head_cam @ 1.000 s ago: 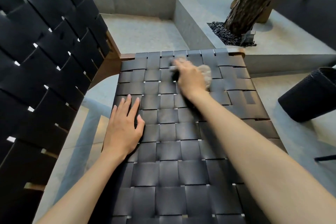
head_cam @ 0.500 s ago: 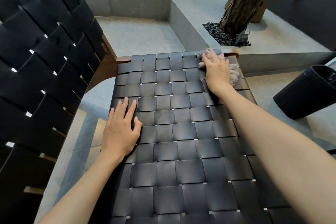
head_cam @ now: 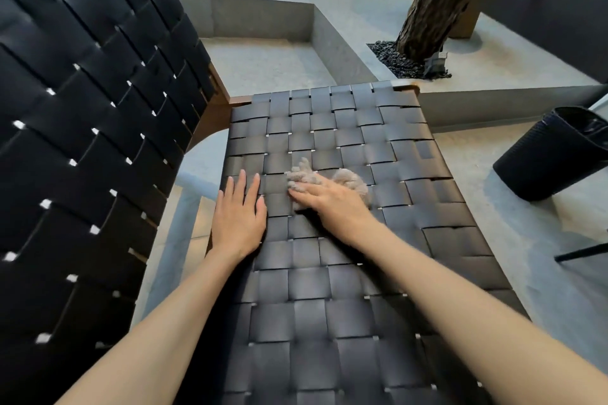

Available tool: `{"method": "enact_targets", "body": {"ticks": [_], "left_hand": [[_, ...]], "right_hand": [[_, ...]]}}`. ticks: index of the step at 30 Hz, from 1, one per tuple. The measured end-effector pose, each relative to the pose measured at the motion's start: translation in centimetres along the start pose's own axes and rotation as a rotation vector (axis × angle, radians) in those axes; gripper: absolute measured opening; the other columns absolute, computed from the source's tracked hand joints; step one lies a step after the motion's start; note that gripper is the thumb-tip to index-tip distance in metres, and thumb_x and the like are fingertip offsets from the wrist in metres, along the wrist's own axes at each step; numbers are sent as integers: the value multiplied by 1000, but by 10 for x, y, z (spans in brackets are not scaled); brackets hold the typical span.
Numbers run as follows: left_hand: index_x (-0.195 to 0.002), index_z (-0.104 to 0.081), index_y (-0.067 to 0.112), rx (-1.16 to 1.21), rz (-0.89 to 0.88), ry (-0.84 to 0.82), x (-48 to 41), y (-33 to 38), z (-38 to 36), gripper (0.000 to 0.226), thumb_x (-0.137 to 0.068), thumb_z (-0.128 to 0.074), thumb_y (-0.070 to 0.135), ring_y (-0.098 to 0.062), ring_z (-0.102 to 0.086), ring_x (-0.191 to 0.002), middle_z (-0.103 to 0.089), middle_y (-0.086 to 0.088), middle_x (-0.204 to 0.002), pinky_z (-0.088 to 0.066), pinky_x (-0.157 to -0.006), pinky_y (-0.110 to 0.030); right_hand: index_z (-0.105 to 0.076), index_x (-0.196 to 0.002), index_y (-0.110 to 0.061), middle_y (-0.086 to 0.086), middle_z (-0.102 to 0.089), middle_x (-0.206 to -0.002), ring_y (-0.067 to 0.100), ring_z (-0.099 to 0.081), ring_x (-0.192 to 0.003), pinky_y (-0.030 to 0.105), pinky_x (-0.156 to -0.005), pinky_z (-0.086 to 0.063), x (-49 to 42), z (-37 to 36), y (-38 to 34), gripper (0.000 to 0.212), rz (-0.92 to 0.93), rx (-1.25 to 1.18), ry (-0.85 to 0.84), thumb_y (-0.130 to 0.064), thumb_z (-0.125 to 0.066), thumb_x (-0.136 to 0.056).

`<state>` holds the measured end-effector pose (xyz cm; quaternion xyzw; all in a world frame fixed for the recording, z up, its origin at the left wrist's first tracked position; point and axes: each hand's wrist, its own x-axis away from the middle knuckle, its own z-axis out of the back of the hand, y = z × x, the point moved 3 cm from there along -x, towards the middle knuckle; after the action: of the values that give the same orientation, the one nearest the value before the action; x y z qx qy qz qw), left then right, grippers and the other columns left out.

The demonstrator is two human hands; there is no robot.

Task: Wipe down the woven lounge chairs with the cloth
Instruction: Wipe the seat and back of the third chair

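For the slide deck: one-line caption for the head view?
Right hand presses a fluffy beige cloth on the black woven-strap chair seat; left hand rests flat beside it.

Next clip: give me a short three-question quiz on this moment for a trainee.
1. True or false: the left hand holds the cloth.
2. What does the right hand press on? A) nothing B) the cloth C) the left hand
3. What dark thing stands on the floor to the right of the woven seat?
Key: 1 false; 2 B; 3 the bin.
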<state>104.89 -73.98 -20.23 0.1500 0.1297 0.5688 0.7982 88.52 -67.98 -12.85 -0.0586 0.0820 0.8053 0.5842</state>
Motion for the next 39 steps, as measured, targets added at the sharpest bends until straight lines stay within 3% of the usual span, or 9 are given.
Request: {"method": "enact_targets", "body": {"ticks": [3,6,10,13,17,23,28,34,39], "left_hand": [[-154,-12,25,31,-20,-41,28,-2,3,52,-103,-23,31,-21,-2,-148,-4,-1,-162,-2,-120,-38],[-154,-13,24,69,-28,-57,54,-4,7,51,-104,-22,31,-17,-2,-148,-5,2,-161,-2,-120,-36],[-153,-15,22,94,-25,-62,90,-5,11,51,-104,-22,31,-16,-2,-148,-6,3,-161,-1,-119,-34],[-153,-17,22,96,-24,-53,116,-9,12,52,-103,-17,35,-17,-4,-148,-8,3,-161,-2,-118,-34],[-153,-15,22,114,15,-78,139,-15,15,51,-104,-20,33,-15,0,-148,-5,4,-161,1,-118,-32],[-153,-16,26,173,27,-41,159,-17,17,51,-103,-24,34,-13,0,-148,-6,6,-161,-1,-120,-32],[-153,-15,28,152,26,-38,154,-16,15,52,-102,-23,35,-14,1,-148,-7,5,-161,-1,-121,-35],[-152,-19,20,141,-7,-36,157,-20,17,52,-103,-27,33,-17,-3,-148,-11,2,-161,-5,-121,-36],[-152,-22,23,199,-1,-26,159,-21,22,51,-102,-28,34,-15,-5,-148,-13,3,-160,-2,-119,-33]], "right_hand": [[-51,-137,-13,14,-45,-146,43,-44,-129,48,-111,-32,23,8,47,59,-299,13,-38,1,-50,-80],[-35,-148,-20,14,-32,-153,39,-31,-136,42,-113,-22,35,14,56,64,-636,6,-115,-10,-49,-86],[-43,-142,-30,3,-46,-145,27,-44,-128,37,-100,-42,20,0,-26,63,-411,-180,-108,-5,-49,-85],[-46,-141,-21,4,-39,-150,26,-37,-134,36,-101,-39,24,-11,-98,52,-244,-217,-160,-6,-46,-90],[-46,-139,-17,3,-33,-154,29,-35,-134,40,-106,-35,33,-5,-89,47,-136,-168,-188,-8,-48,-93],[-51,-134,-13,11,-43,-143,38,-36,-128,43,-106,-29,88,36,10,51,-575,110,-165,3,-49,-85],[-51,-130,-18,10,-51,-136,31,-45,-118,38,-94,-38,69,12,-73,44,-443,-9,-213,-8,-50,-88],[-40,-142,-14,5,-28,-154,33,-21,-141,42,-111,-25,72,14,-146,50,-260,-46,-262,-2,-41,-94],[-34,-147,-29,-2,-24,-158,40,-18,-142,55,-115,-12,129,48,-43,64,-622,170,-239,-2,-45,-90]]}}
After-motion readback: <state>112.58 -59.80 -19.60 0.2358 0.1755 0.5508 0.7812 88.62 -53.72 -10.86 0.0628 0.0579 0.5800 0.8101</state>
